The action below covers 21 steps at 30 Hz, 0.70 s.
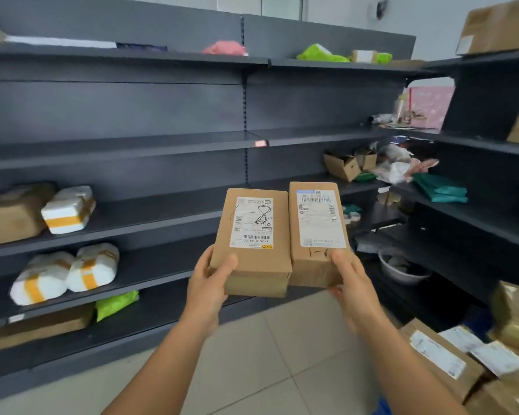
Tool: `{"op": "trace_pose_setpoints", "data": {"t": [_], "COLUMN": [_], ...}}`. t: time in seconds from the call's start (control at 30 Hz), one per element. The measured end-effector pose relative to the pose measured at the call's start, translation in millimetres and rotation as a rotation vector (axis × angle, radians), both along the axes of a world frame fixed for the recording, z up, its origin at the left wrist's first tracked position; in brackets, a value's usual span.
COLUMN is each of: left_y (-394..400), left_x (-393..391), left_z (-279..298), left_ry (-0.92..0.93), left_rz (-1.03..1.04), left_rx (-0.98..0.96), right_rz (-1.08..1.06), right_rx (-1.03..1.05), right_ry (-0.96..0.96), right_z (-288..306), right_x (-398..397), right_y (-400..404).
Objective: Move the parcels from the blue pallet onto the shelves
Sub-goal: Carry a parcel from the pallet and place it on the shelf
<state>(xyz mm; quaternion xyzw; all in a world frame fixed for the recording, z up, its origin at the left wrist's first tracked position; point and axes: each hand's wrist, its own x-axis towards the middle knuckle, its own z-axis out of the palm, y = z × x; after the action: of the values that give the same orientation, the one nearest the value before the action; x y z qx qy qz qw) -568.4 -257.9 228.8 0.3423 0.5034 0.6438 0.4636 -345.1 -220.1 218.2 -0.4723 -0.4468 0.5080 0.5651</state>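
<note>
two labelled parcels, left box [252, 244] scrawled "8", right box [316, 235] marked "1-6"

- Your left hand [209, 284] covers the near corner of the left box [253, 238]; its fingers underneath are hidden from you.
- Your right hand [352, 290] hides the near end of the right box [316, 232].
- The fine print on both labels is too small to read.
- The parcels [450, 354] at lower right are blurred and cut off by the edge.
</note>
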Motion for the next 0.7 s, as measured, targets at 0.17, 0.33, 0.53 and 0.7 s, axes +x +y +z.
{"op": "trace_pose_setpoints", "data": {"t": [0.17,0.33,0.53,0.7], "left_y": [14.0,51.2,109.0,136.2], "left_x": [-55.9,-108.8,-164.8,-204.7], "left_z": [8.3,10.0,5.8,-11.3], "left_ry": [-0.002,-0.009,-0.028,-0.07], "left_rz": [0.125,0.22,0.323,0.412], "left_rx": [0.003,-0.008,-0.061,-0.096], "right_rz": [0.121,0.217,0.338,0.436], "right_rx": [0.021,0.006,-0.036,-0.068], "right_ry": [0.004,0.029,0.042,0.013], "right_z": [-0.7,-3.4,0.3,-8.5], "right_x": [-65.7,-127.0,-188.7,-240.5], "right_y": [46.0,106.1,182.8,226.1]}}
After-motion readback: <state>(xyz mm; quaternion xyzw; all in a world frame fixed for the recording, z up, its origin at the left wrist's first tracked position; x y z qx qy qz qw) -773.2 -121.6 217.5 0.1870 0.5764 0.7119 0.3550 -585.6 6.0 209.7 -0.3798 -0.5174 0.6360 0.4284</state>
